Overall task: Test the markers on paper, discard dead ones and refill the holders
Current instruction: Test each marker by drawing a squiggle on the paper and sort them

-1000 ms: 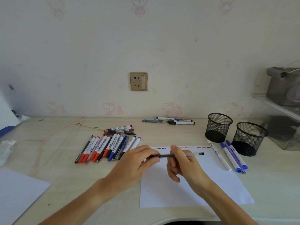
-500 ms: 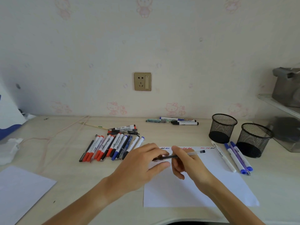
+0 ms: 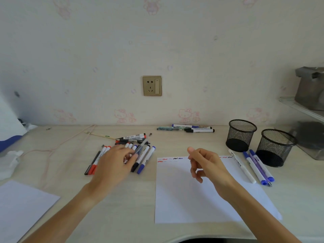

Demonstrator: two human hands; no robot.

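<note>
A white test paper (image 3: 184, 199) with short red, black and blue scribbles along its top edge lies in front of me. My left hand (image 3: 114, 163) is over the pile of red, black and blue markers (image 3: 145, 158) to the left of it and grips a thin clear pen (image 3: 143, 142), which is blurred and points up and right. Above the paper's top edge my right hand (image 3: 206, 165) hovers with loosely curled fingers and holds nothing. Two black mesh holders (image 3: 241, 135) (image 3: 277, 148) stand at the right, both without markers.
Three markers (image 3: 257, 169) lie between the paper and the holders. Several more (image 3: 192, 128) lie at the back by the wall. A second sheet (image 3: 21, 207) is at the lower left, with crumpled tissue (image 3: 8, 162) and a pink cord (image 3: 57, 148) nearby. A shelf (image 3: 308, 109) juts in at the right.
My right hand has let go of the clear pen. My left hand has carried the pen leftward from above the paper to the marker pile.
</note>
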